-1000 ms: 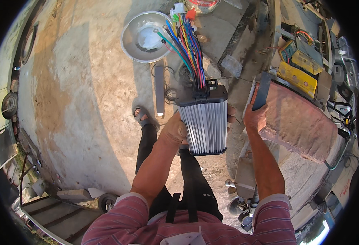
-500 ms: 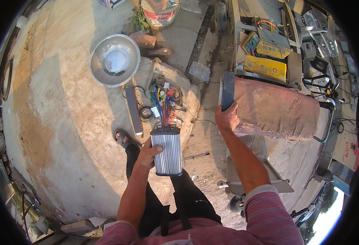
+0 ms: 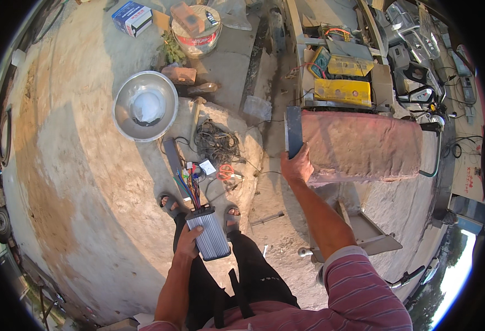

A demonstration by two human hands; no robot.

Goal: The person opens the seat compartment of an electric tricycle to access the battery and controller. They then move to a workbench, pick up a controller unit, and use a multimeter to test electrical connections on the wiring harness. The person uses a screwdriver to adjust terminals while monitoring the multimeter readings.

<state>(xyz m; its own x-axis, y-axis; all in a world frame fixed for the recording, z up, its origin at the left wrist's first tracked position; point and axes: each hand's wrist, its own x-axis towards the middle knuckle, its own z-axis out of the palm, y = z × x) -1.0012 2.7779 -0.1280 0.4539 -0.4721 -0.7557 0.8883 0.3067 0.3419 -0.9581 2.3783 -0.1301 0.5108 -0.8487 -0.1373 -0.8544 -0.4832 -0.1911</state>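
My left hand (image 3: 189, 240) grips a silver finned motor controller (image 3: 209, 238) by its left side, thumb on top. From its far end runs a bundle of coloured wires (image 3: 194, 190) with small plugs and a white tag (image 3: 207, 167). My right hand (image 3: 297, 165) is closed round the near end of a flat dark blue-grey bar (image 3: 293, 131), beside the left end of a worn red cushion (image 3: 363, 144). A similar long dark bar (image 3: 174, 160) lies on the ground under the wires. Next to it are a tangle of dark cable (image 3: 217, 140) and orange loops (image 3: 226, 172) resembling scissor handles.
A metal bowl (image 3: 166, 122) holding something whitish stands at the left, near bricks (image 3: 179, 75) and a lidded bucket (image 3: 196, 45). Beyond the cushion are a yellow case (image 3: 341, 92) and a multimeter (image 3: 319, 62). A metal frame (image 3: 372, 234) stands at the right.
The controller has moved left and tilted, carrying its wires off the cable tangle. My view has shifted, and my right foot now shows. The right hand still holds its bar by the cushion.
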